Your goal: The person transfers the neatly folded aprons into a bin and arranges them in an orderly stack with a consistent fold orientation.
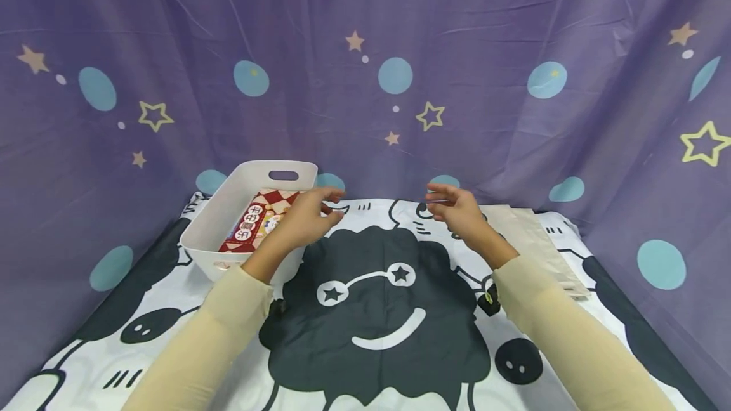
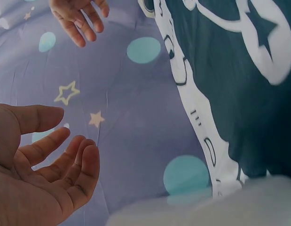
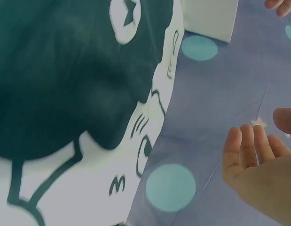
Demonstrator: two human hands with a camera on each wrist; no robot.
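Both hands hover above the table with nothing in them, palms turned toward each other. My left hand [image 1: 310, 215] is beside the right rim of a white plastic bin [image 1: 208, 224], fingers loosely bent and thumb apart from them; the left wrist view shows the bare palm. Inside the bin lies a red and cream checkered packet [image 1: 254, 224] with white round characters, partly hidden by the left hand. My right hand [image 1: 459, 213] is at the left of a stack of flat beige bags [image 1: 531, 240], its fingers relaxed and slightly curved in the right wrist view.
A white cloth with a large dark sheep-like figure [image 1: 377, 309] covers the table. Behind it hangs a purple curtain [image 1: 342, 94] with stars and blue dots. A small dark object [image 1: 488, 302] shows by the right sleeve.
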